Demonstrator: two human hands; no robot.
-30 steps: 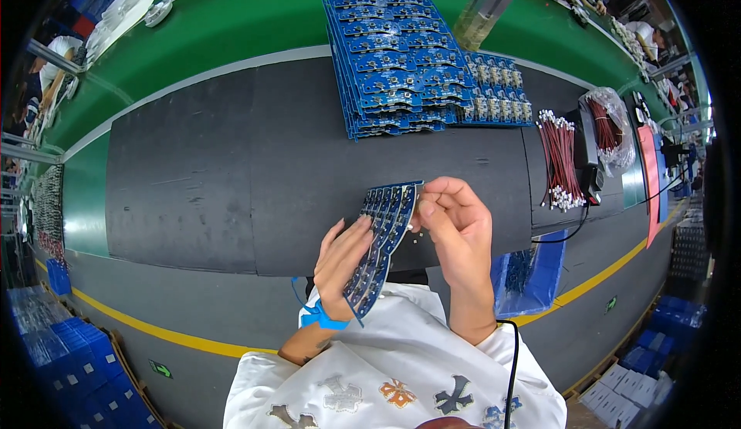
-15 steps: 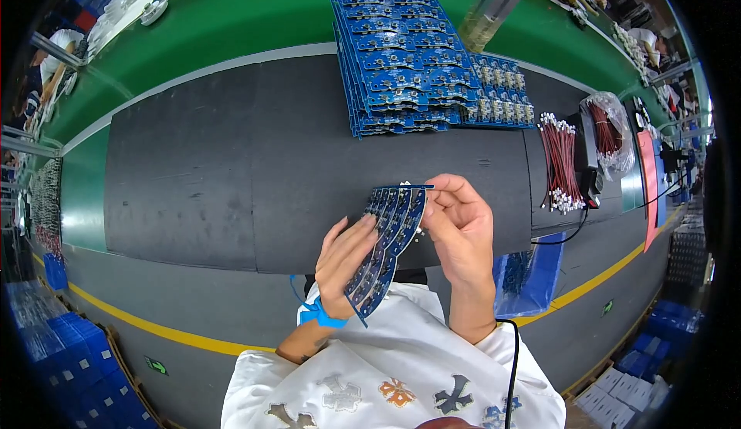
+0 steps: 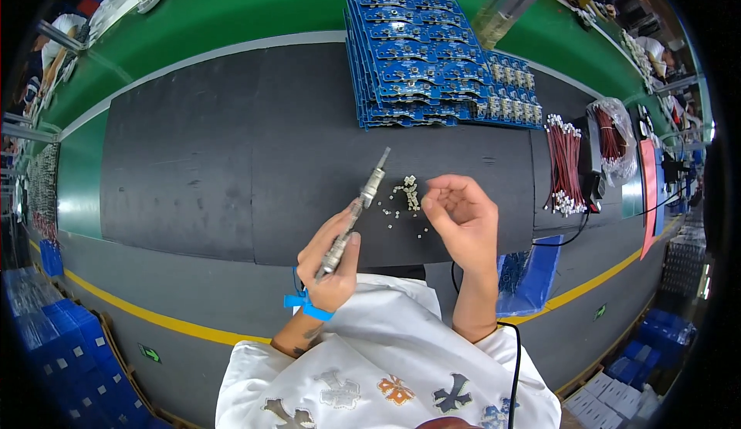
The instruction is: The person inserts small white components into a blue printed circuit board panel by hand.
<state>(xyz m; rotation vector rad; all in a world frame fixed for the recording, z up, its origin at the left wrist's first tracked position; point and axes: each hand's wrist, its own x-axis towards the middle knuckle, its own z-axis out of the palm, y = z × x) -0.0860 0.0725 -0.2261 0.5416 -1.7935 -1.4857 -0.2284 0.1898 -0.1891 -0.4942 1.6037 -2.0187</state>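
Grey circuit board slants forward from the gripping left hand; right hand curled, grasp unclear.

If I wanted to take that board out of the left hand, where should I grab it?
Probably its far end, coming from the right with the right hand. The board shows nearly edge-on, the left hand grips its nearer part, and the far end sticks out free toward the right hand.

Stacked circuit boards and bundled wires show an electronics workshop.
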